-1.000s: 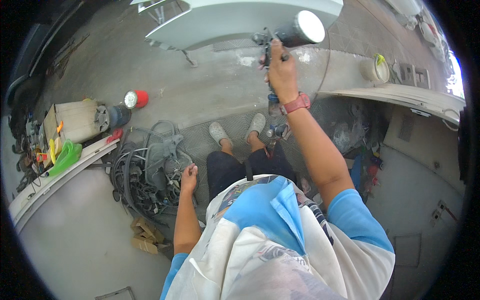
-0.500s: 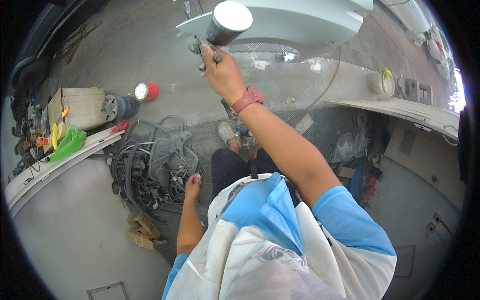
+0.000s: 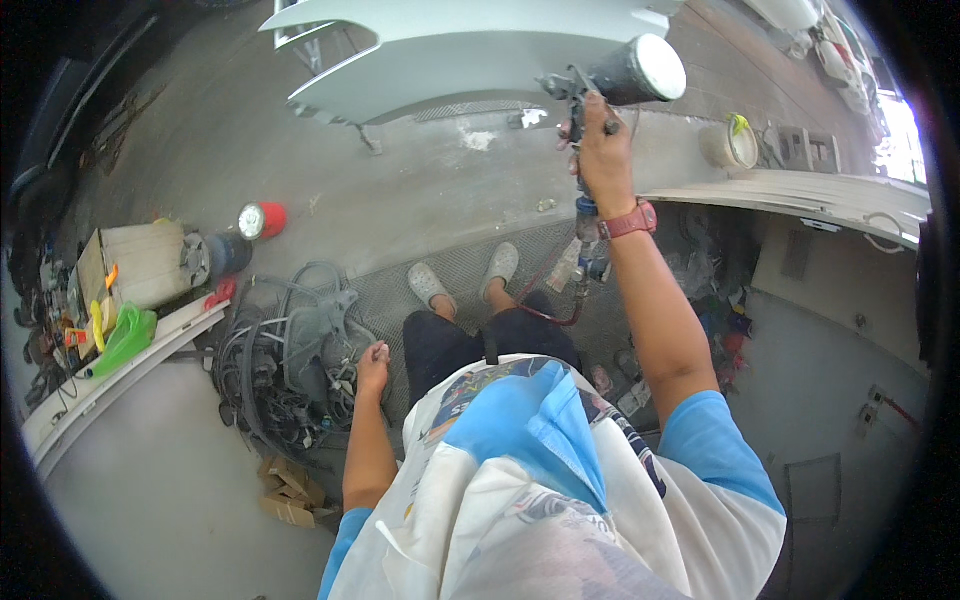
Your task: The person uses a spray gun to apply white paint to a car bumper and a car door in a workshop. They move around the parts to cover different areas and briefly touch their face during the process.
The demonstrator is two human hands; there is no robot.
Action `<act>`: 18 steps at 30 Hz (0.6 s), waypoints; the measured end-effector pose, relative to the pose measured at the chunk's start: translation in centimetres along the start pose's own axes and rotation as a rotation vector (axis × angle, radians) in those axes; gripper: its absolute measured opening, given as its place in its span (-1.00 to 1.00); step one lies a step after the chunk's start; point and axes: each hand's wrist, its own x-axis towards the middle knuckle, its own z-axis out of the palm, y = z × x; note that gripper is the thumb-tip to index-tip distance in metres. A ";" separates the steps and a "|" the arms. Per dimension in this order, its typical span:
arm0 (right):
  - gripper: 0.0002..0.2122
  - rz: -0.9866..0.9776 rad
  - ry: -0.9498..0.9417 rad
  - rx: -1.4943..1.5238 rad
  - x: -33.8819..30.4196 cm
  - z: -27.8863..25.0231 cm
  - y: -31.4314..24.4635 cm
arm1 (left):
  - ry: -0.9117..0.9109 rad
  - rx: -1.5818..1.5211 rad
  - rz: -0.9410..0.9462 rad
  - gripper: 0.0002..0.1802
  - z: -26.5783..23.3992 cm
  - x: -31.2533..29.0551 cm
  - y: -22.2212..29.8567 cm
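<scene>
My right hand (image 3: 605,152) is wrapped round the grip of a paint spray gun (image 3: 578,95). The gun's dark cup (image 3: 625,78), with a white lid, tilts to the right on top. From the handle a red air hose (image 3: 560,322) hangs toward my legs. Ahead of the gun lies a pale painted car body panel (image 3: 450,70) with a curved cut-out; a gap seems to separate it from the gun. Low at my left side hangs my left hand (image 3: 374,368), its fingers curled with nothing visible in them. Behind it lies a heap of grey hoses and parts (image 3: 290,350).
A red can (image 3: 272,217) stands on the floor at the left, beside a cardboard box (image 3: 145,265). A green plastic bag (image 3: 130,335) sits on a long white panel (image 3: 170,345). At the right are a white bucket (image 3: 728,148) and another white panel (image 3: 800,205).
My right hand has carried the spray gun to the right along the panel. In view, the panel has shifted left, and both my shoes now show. The left hand stays low.
</scene>
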 end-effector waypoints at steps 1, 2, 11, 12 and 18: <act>-0.43 0.000 0.024 0.004 0.5 -1.8 0.4 | 0.004 0.017 -0.014 -0.46 0.4 -0.2 0.7; -0.43 -0.001 0.046 0.008 1.2 -3.6 0.7 | 0.014 0.034 -0.054 -0.46 0.8 -0.4 1.4; -0.41 0.067 0.161 -0.006 7.2 -16.4 3.4 | -0.017 -0.003 -0.068 -0.46 4.0 -1.7 5.3; -0.39 0.053 0.208 0.000 8.1 -17.3 3.9 | -0.023 -0.026 -0.023 -0.47 4.2 -2.0 5.5; -0.34 0.099 0.364 -0.021 13.3 -22.9 6.0 | 0.018 0.118 -0.050 -0.49 5.0 -4.2 6.4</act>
